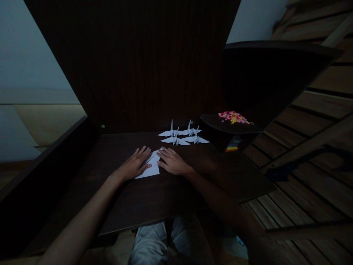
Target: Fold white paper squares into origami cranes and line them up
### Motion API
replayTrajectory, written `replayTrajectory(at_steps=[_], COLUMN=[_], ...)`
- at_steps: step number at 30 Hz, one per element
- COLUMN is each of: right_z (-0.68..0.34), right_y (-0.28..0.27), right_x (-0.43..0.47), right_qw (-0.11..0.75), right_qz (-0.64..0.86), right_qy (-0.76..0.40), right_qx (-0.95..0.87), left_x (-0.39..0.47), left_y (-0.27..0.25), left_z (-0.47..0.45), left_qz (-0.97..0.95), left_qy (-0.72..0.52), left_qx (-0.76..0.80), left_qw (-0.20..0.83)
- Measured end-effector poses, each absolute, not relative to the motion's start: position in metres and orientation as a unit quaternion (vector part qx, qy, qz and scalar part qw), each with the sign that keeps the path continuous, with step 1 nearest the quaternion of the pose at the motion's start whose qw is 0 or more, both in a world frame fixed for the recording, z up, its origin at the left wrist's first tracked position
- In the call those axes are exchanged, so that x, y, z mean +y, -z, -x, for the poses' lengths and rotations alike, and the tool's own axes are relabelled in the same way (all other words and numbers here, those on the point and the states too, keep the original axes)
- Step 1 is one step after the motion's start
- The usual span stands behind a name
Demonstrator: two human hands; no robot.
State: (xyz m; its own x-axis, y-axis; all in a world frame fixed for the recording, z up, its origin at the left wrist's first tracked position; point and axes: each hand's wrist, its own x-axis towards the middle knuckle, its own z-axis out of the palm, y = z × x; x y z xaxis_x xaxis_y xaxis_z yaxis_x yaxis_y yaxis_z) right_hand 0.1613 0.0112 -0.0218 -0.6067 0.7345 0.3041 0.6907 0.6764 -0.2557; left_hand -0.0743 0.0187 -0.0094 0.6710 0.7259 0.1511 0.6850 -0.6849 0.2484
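A sheet of white paper [153, 166] with creases and a folded edge lies flat on the dark desk. My left hand [135, 162] rests on its left side, fingers stretched out and thumb on the sheet. From the right, my right hand [172, 161] lies over the paper's right edge with fingers spread, the fingertips touching its upper corner. Parts of the paper are hidden beneath both hands. Just beyond them stand several white origami cranes [175, 140] with wings spread, close together in two rows.
At the right, a dark corner shelf [209, 120] bears a pile of small pink, red and yellow pieces [234, 117]. A colourful item [232, 147] sits under it. A raised side board [63, 147] bounds the desk [124, 209] on the left; a tall panel rises behind.
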Motion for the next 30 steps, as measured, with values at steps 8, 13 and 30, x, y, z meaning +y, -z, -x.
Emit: replayTrajectory(at_steps=[8, 13, 30], right_z=[-0.157, -0.156, -0.146], right_y=[0.015, 0.012, 0.036], right_x=[0.007, 0.005, 0.013], right_qw=[0.213, 0.202, 0.173], right_qz=[0.431, 0.469, 0.384], right_qy=[-0.002, 0.025, -0.109], right_qx=[-0.877, -0.86, -0.9], left_x=[0.028, 0.029, 0.009], left_y=[0.006, 0.009, 0.031], left_z=[0.088, 0.087, 0.05], left_qz=[-0.908, -0.914, -0.901], left_qy=[-0.097, -0.107, -0.139], left_qx=[0.388, 0.378, 0.403], left_qw=[0.123, 0.096, 0.079])
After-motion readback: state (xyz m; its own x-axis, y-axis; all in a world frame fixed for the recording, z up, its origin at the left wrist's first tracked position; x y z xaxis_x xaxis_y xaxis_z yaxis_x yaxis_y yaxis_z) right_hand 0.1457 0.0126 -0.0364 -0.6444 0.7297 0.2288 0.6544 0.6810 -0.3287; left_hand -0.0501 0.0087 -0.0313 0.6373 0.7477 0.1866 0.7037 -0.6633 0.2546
